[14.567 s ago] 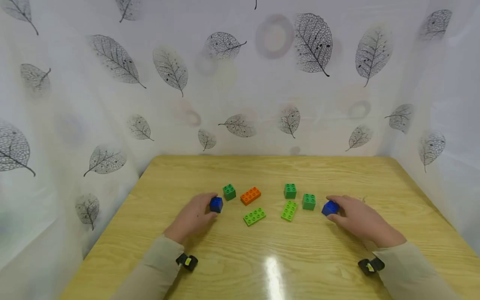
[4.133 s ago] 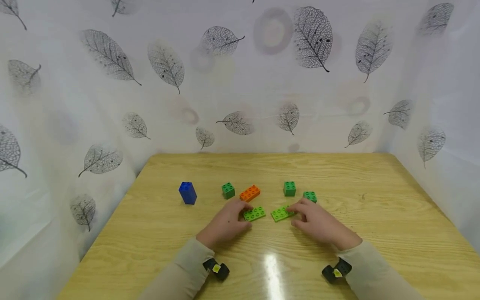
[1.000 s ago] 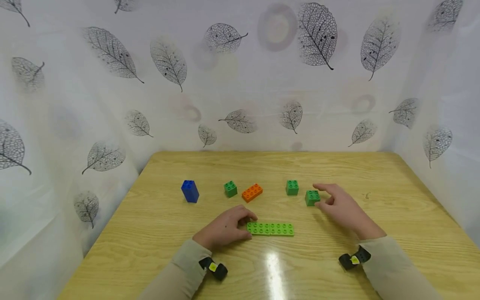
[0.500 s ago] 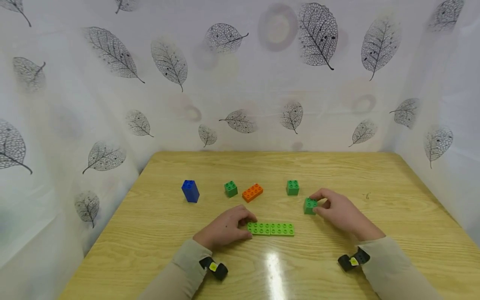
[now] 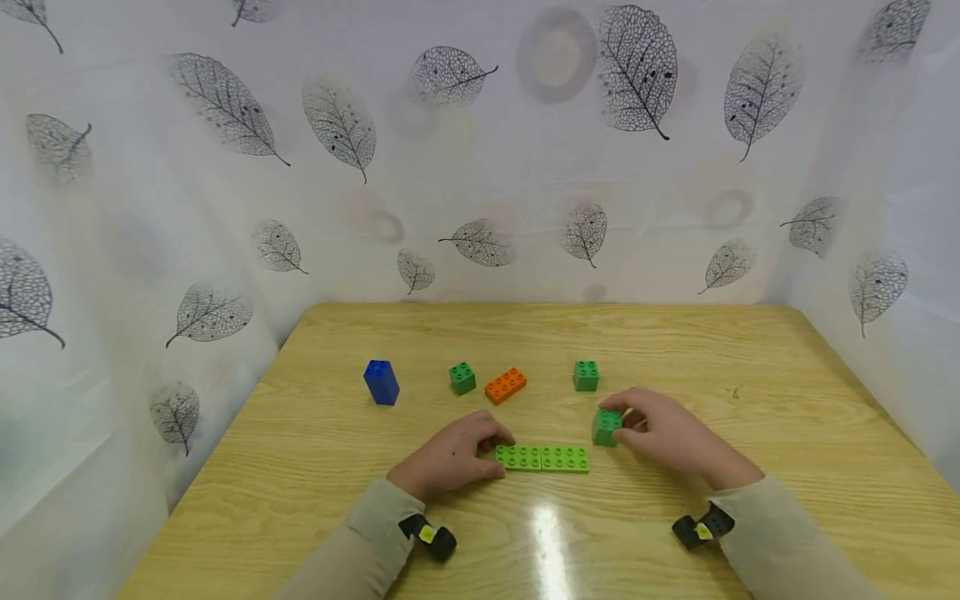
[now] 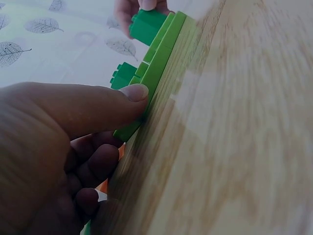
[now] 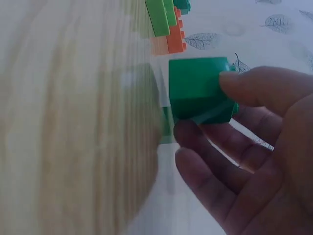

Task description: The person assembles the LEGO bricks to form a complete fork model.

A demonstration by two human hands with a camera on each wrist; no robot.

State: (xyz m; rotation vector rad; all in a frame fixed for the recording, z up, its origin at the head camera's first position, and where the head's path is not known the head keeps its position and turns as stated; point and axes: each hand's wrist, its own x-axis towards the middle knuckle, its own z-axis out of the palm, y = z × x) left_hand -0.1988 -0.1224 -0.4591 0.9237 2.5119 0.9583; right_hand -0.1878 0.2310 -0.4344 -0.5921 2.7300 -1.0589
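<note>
Two flat lime-green bricks lie end to end in one row, the left one [image 5: 517,457] against the right one [image 5: 565,459]. My left hand [image 5: 455,454] pinches the row's left end between thumb and fingers, as the left wrist view also shows at the lime brick [image 6: 157,68]. My right hand [image 5: 671,435] grips a green cube brick [image 5: 606,427] just right of and behind the row. In the right wrist view the thumb is on one side of this green brick [image 7: 200,88], which looks slightly off the table.
Behind the row stand a tall blue block [image 5: 382,383], a green brick [image 5: 462,378], an orange brick [image 5: 506,386] and another green brick [image 5: 587,376]. A leaf-patterned curtain [image 5: 480,167] rises behind the wooden table [image 5: 360,542].
The right hand has closed on the green brick and carried it left and nearer, toward the lime row. My left hand has stayed at the row's left end.
</note>
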